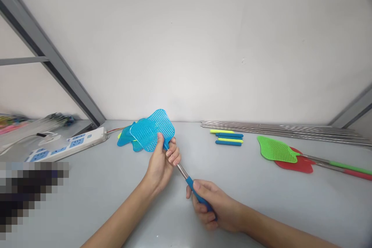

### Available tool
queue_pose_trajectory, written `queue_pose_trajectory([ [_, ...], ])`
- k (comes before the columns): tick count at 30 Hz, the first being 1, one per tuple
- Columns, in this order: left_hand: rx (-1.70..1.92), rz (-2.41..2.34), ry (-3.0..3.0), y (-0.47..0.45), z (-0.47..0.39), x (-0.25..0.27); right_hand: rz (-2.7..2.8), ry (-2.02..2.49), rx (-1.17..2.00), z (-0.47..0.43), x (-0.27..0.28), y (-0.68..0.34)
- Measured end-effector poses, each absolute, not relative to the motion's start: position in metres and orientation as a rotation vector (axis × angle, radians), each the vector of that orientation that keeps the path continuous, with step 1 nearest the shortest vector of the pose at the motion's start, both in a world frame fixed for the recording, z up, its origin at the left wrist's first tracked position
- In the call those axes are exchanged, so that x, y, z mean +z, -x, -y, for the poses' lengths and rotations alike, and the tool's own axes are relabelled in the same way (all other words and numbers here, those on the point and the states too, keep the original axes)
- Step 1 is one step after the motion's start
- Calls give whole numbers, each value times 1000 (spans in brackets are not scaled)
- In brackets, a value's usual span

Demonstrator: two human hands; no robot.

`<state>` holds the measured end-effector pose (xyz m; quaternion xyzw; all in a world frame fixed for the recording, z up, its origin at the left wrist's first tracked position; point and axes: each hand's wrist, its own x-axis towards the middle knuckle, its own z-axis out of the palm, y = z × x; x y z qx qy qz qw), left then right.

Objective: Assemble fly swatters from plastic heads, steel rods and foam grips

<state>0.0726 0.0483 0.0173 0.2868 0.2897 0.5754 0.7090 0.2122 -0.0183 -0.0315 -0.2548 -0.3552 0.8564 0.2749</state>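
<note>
A blue fly swatter [161, 124] with a perforated head, a metal rod and a dark blue handle slants across the middle, held in both hands. My left hand [162, 159] is closed round the neck, its thumb against the base of the head. Lower right, my right hand [210, 203] wraps round the dark blue handle [189, 182]. Behind the held head lies a pile of loose blue swatter heads [124, 138], with bits of yellow showing; the held head partly hides them.
Blue and yellow handle grips [228, 143] lie at centre right, before a bundle of metal rods [276, 128]. A green swatter [276, 149] overlaps a red swatter [302, 164] on the right. At left are a white power strip [87, 139] and a grey frame post [58, 58].
</note>
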Motion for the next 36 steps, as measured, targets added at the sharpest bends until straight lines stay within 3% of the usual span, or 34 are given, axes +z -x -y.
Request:
queue_pose_trajectory([
  [9,1455,-902,-780,-93,-34,-4,1060,1004,2172,32,-38,-203],
  [36,1474,-1035,-815,-122,-42,-20,790,973,2264,27,-41,-212],
])
